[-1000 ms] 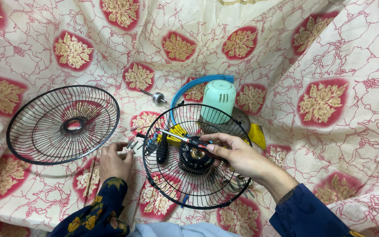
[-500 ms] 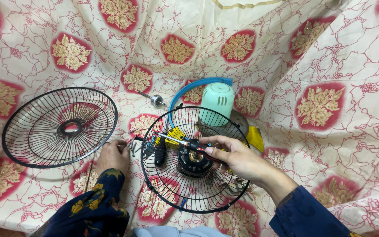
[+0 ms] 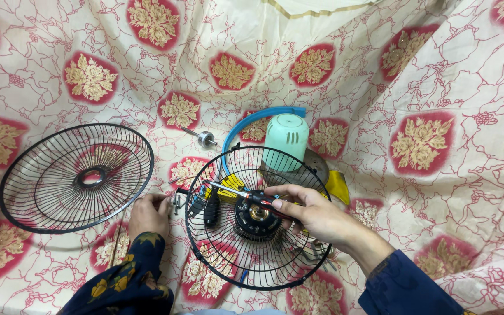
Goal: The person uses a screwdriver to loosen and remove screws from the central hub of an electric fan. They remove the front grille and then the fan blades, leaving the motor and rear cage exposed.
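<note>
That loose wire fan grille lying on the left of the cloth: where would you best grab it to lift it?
Probably by the outer rim of the loose grille, on its near right edge beside the left hand. It lies dished upward with that rim raised clear of the cloth, so fingers could hook under the thick ring.

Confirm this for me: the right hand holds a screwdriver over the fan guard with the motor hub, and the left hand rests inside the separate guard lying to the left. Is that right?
Not quite. In the head view the left hand is outside the separate guard, on the cloth between the two guards, touching small screws. The rest stands: the right hand holds the screwdriver over the guard with the motor hub.
</note>
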